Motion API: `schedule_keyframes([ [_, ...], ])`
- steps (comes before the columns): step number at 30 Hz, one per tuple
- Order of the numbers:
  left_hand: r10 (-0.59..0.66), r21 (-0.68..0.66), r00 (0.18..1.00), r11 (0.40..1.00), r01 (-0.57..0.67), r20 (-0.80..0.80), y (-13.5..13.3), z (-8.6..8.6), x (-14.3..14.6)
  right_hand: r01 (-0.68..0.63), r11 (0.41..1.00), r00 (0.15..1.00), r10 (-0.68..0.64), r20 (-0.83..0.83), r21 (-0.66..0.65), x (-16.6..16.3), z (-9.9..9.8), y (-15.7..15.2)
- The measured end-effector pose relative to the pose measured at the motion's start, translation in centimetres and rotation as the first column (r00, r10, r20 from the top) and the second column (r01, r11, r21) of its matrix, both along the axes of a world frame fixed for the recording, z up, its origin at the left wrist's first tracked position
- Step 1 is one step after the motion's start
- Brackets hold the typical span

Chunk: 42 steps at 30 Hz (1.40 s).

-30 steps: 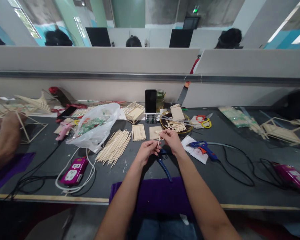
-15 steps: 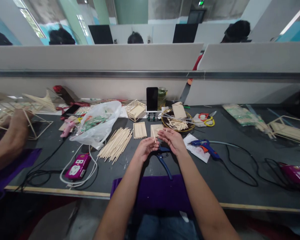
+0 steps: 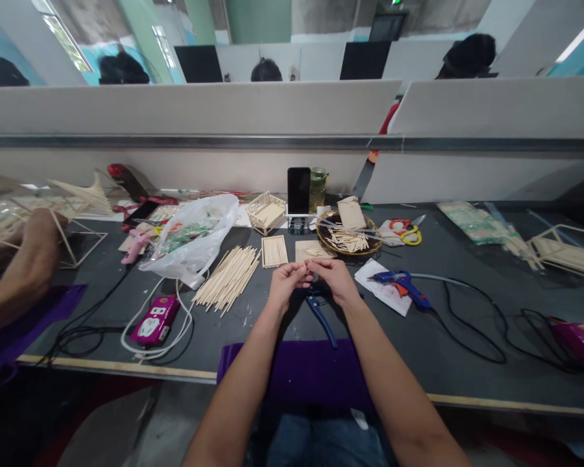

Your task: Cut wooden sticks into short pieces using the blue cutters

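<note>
My left hand [image 3: 288, 283] and my right hand [image 3: 337, 280] meet above the table, fingertips pinched together. A thin wooden stick lies in their grip, mostly hidden by the fingers. Below them are blue-handled cutting pliers [image 3: 320, 316]. Just beyond the hands sits a small wooden board [image 3: 302, 248] with short stick pieces on it. A small framed panel of sticks [image 3: 273, 251] lies to its left, and a loose pile of long wooden sticks [image 3: 230, 277] is further left. Short cut sticks fill a round basket [image 3: 325, 241] behind my right hand.
On the right are a blue glue gun [image 3: 403, 285] with its cord, and scissors [image 3: 409, 233]. A phone [image 3: 298, 190] stands at the back beside a jar [image 3: 318, 187]. On the left are a plastic bag [image 3: 194, 237], a purple power socket [image 3: 154, 322] and another person's hand [image 3: 41, 243].
My hands have come together from slightly apart, and their fingers have closed. The stick that stood up from my left fingers is now mostly covered. The view has shifted slightly.
</note>
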<state>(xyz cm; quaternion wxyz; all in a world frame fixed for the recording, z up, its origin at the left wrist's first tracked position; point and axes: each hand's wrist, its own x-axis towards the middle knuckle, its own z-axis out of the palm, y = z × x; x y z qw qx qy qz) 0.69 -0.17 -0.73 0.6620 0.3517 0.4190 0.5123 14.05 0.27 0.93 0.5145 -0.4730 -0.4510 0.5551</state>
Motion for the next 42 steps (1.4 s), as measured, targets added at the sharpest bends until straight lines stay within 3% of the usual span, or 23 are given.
schedule_keyframes([
  [10, -0.055, -0.056, 0.999, 0.997, 0.054, -0.003, 0.0, 0.1, -0.2, 0.002, 0.998, 0.996, -0.008, 0.094, 0.058, 0.1, -0.3, 0.1],
  [20, -0.129, -0.051, 0.984, 0.989, 0.136, 0.12, -0.1, 0.3, -0.5, 0.019, 0.996, 0.996, -0.026, -0.083, -0.088, 0.4, -0.2, 0.2],
  [23, -0.127, -0.042, 0.985, 0.99, 0.132, 0.119, -0.2, 0.3, -0.3, 0.044, 0.996, 0.996, -0.049, -0.075, -0.074, 0.2, -0.3, 0.2],
  [27, -0.053, -0.001, 0.998, 0.999, 0.053, -0.023, 0.0, 0.0, -0.1, 0.064, 0.991, 0.991, -0.077, 0.113, 0.115, 0.0, -0.4, 0.2],
  [31, 0.145, 0.135, 0.975, 0.983, -0.123, -0.168, 0.4, -0.1, -0.6, -0.009, 0.946, 0.923, -0.116, 0.366, 0.323, 0.2, -0.8, 0.3],
  [35, 0.232, 0.143, 0.959, 0.967, -0.21, -0.161, 0.8, -0.1, -1.6, -0.125, 0.935, 0.852, -0.07, 0.519, 0.331, 0.5, -1.6, 0.5],
  [42, 0.116, 0.111, 0.976, 0.989, -0.097, -0.184, 1.0, -1.2, -0.9, -0.224, 0.937, 0.628, -0.071, 0.775, 0.267, 0.7, -2.8, 0.8],
])
